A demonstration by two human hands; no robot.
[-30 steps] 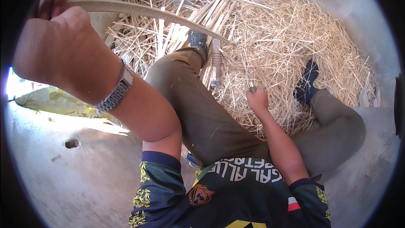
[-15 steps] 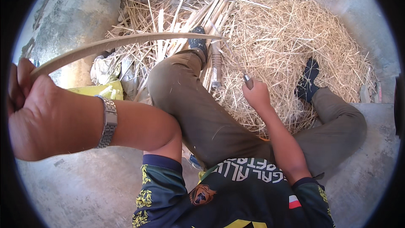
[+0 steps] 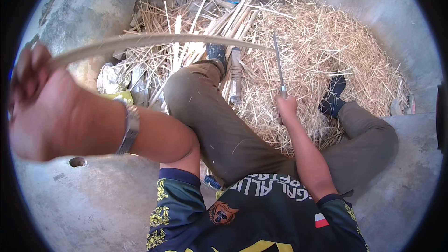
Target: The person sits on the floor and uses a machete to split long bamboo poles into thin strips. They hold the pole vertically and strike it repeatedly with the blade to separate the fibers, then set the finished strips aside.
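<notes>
My left hand [image 3: 44, 107], raised at the far left with a metal-band watch [image 3: 131, 128] on its wrist, grips one end of a long pale bamboo strip [image 3: 140, 41]. The strip arches to the right across my knee and its thin tip ends close to the knife blade. Whether tip and blade touch, I cannot tell. My right hand [image 3: 286, 109] is closed around the handle of a narrow knife [image 3: 279, 65], its blade pointing away from me and nearly upright in the picture. Motion blurs my left hand a little.
Between my legs and beyond lies a wide heap of thin shavings [image 3: 322, 42]. Split bamboo pieces [image 3: 233, 16] pile up at the far left. A ridged, wooden handle-like piece [image 3: 236, 77] lies by my left foot [image 3: 216, 52]. A concrete wall [image 3: 98, 4] rises behind.
The knife has swung from slanting left to nearly upright, and my right hand sits slightly lower and to the right. The strip's tip has shifted right; my left hand has risen slightly.
</notes>
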